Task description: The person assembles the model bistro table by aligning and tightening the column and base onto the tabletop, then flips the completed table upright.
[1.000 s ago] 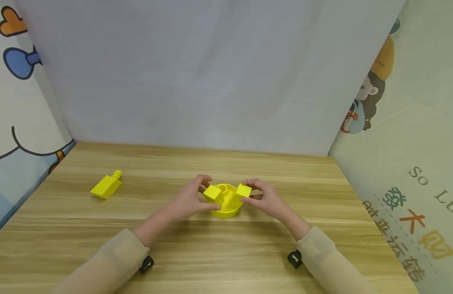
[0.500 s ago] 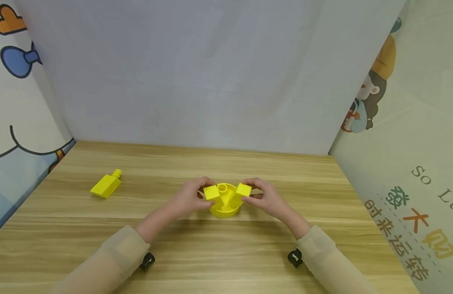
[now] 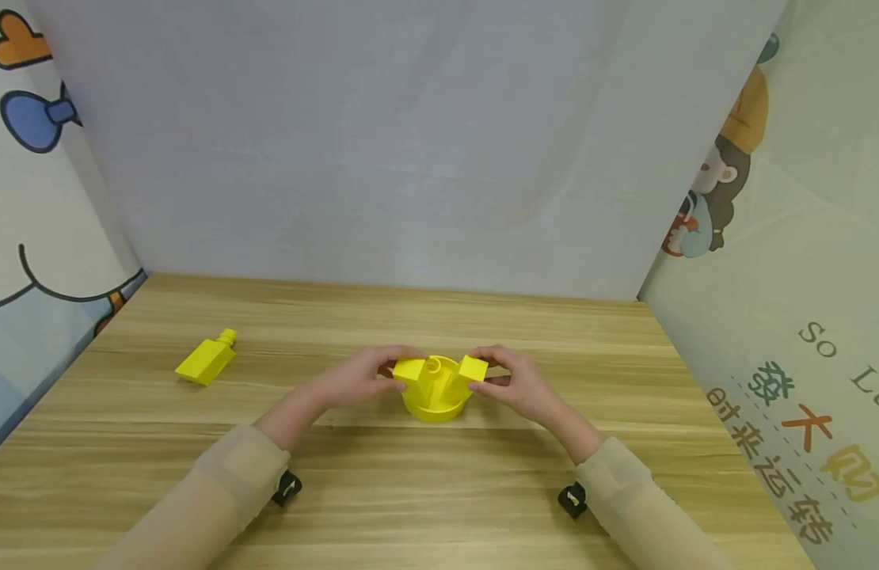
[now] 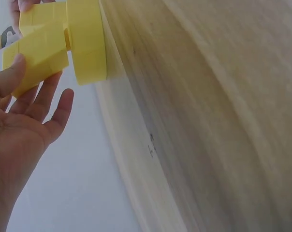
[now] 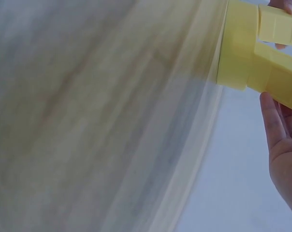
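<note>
A round, shallow yellow base [image 3: 436, 415] with a raised ring [image 3: 434, 365] inside stands on the table. At its left side my left hand [image 3: 357, 375] grips a yellow rectangular block [image 3: 411, 370], thumb on one face and fingers on another. This block leans outward, its lower end at the base; the left wrist view shows a narrow gap between block [image 4: 39, 58] and base [image 4: 88, 43]. My right hand [image 3: 519, 386] pinches a similar yellow block [image 3: 472, 369], also leaning outward from the base. Its lower end meets the base [image 5: 238, 46] in the right wrist view.
Another yellow block [image 3: 207, 361] with a ridged knob on one end lies on the left part of the wooden table [image 3: 439, 491]. A pale cloth [image 3: 397, 158] hangs behind the table, with printed sheets on both sides.
My left hand has shifted its grip on the left block and drawn slightly left; the block has turned and tilted a little. My right hand and its block stay nearly still.
</note>
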Demonstrator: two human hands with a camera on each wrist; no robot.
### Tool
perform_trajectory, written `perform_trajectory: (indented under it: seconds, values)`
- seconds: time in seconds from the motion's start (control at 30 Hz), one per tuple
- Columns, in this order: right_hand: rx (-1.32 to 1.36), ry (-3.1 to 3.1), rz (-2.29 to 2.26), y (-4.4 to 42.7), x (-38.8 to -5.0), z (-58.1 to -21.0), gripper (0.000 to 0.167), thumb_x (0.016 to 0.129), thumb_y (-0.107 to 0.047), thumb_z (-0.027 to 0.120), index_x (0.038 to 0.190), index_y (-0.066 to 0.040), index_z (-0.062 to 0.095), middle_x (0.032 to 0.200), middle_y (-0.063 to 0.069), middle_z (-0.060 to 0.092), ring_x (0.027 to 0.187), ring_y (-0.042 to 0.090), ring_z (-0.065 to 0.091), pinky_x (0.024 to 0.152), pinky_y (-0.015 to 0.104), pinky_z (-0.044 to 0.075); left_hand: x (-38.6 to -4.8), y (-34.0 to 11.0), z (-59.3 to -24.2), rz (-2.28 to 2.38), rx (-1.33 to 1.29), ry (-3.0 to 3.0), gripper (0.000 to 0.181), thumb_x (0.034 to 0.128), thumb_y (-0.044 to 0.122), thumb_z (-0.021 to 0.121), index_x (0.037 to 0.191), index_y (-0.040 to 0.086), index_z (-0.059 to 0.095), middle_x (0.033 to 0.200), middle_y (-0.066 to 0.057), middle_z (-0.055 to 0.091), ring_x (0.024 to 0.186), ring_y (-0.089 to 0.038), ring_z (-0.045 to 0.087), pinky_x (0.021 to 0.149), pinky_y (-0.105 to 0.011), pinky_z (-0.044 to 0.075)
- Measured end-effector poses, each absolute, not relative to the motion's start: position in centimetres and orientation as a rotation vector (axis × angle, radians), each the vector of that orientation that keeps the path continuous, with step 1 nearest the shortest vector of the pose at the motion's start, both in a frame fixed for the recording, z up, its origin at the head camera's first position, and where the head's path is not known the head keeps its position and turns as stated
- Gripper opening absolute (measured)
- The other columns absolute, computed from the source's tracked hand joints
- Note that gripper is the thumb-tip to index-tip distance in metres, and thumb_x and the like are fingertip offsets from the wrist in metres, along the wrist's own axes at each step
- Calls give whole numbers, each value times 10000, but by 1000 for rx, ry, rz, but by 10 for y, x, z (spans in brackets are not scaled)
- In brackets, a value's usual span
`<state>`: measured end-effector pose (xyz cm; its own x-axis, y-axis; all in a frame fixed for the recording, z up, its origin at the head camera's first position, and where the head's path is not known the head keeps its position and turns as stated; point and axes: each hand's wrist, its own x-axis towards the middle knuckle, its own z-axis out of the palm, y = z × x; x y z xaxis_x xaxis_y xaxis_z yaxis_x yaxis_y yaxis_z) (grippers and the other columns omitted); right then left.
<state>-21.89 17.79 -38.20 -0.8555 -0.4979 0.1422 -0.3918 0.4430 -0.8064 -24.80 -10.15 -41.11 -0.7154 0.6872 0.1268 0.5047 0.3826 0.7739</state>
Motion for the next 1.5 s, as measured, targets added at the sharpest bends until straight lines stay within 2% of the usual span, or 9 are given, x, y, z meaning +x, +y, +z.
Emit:
perform_trajectory:
  seconds: [0.1,0.27,0.37,0.5,0.67,0.97,1.17,1.3,1.5]
  values:
    - [-797,2567,-1386,178,-219,-382,423,865,-59,668,1239,77,527,1202,216,560,1056,368,581,840,310,539,-244,-97,-414,1285,954,2473,607,868,162,685,1403,67,413,1331,-124,524,1123,-249,556,922,-413,495]
    - [-790,2558,-1397,178,-219,-382,428,864,-56,669,1242,81,523,1208,221,558,1057,375,577,842,309,538,-231,-84,-417,1457,536,2555,842,742,354,800,1397,55,363,1259,-137,524,1118,-274,528,890,-405,503]
    - [-790,2553,-1407,178,-219,-382,427,863,-49,668,1240,86,521,1209,226,558,1054,380,579,842,314,538,-226,-77,-418,1546,337,2575,822,706,398,817,1325,36,415,1171,-124,542,1044,-259,538,845,-373,514]
    - [-797,2553,-1404,178,-219,-383,422,865,-51,665,1239,83,522,1209,223,558,1055,380,578,842,315,538,-224,-70,-419,1600,238,2600,702,708,397,816,1196,37,461,1083,-108,567,951,-225,565,773,-320,531]
    - [-797,2562,-1390,178,-219,-383,419,866,-60,667,1239,71,528,1204,205,564,1051,350,589,836,291,538,-225,-68,-422,1618,231,2611,577,734,332,810,1111,47,478,1040,-102,576,918,-212,578,748,-291,537]
    - [-791,2561,-1392,178,-218,-382,420,864,-52,668,1239,74,528,1207,210,562,1048,334,595,832,276,537,-230,-73,-417,1565,361,2605,508,752,256,794,1168,82,558,1091,-73,600,937,-215,568,772,-297,529]
    - [-779,2571,-1379,177,-218,-381,422,861,-52,670,1241,66,529,1208,204,563,1054,329,595,834,279,537,-240,-80,-419,1552,553,2526,431,812,198,746,1198,86,588,1071,-54,633,909,-179,600,784,-303,539]
    - [-775,2572,-1377,177,-218,-381,421,860,-49,670,1240,66,530,1210,205,564,1054,341,592,834,287,538,-245,-85,-421,1584,610,2408,426,849,179,711,1229,68,551,1094,-67,631,964,-180,609,854,-326,524]
    - [-780,2553,-1402,178,-220,-385,425,860,-35,666,1244,75,520,1213,223,558,1056,376,585,834,300,541,-250,-87,-419,1531,750,2325,398,921,112,606,1285,-1,494,1202,-144,594,1107,-273,568,940,-377,487]
